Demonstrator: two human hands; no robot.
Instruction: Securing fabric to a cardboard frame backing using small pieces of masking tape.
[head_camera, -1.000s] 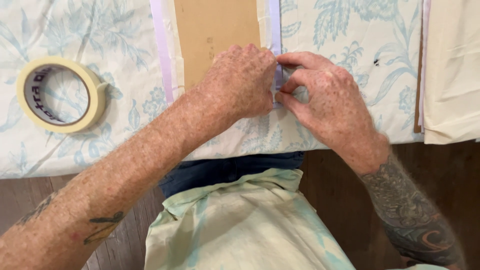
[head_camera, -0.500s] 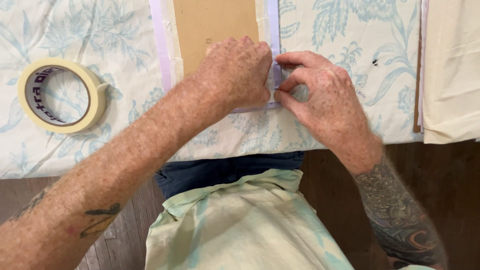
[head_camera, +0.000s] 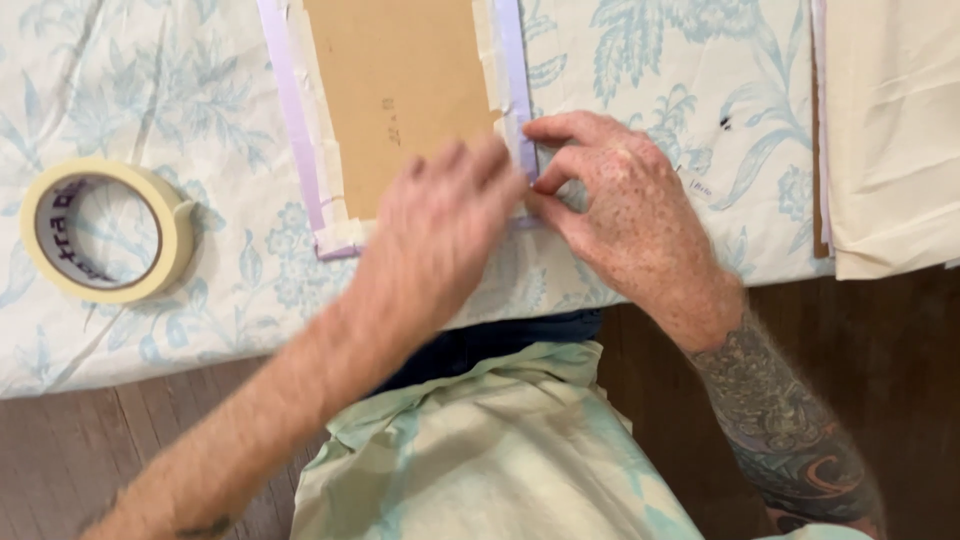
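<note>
Right hand (head_camera: 620, 215) pinches the lilac tape strip (head_camera: 512, 90) at the brown board (head_camera: 400, 95); blurred left hand (head_camera: 440, 235), seemingly open-fingered, covers the board's lower edge; tape roll (head_camera: 105, 230) lies well left on the floral-clothed counter (head_camera: 150, 90).

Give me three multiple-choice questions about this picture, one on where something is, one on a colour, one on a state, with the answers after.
1. Where does the roll of tape lie?
A. left of the brown board
B. on the brown board
C. on the wooden floor

2. What colour is the strip along the board's left edge?
A. red
B. pale purple
C. black

3. What are the hands doing?
A. holding the tape roll
B. resting in the lap
C. pressing at the board's lower right corner

Answers: 1 A, it lies on the flowered cloth, left of the board. 2 B, pale purple. 3 C, the left hand and right hand meet there.
</note>
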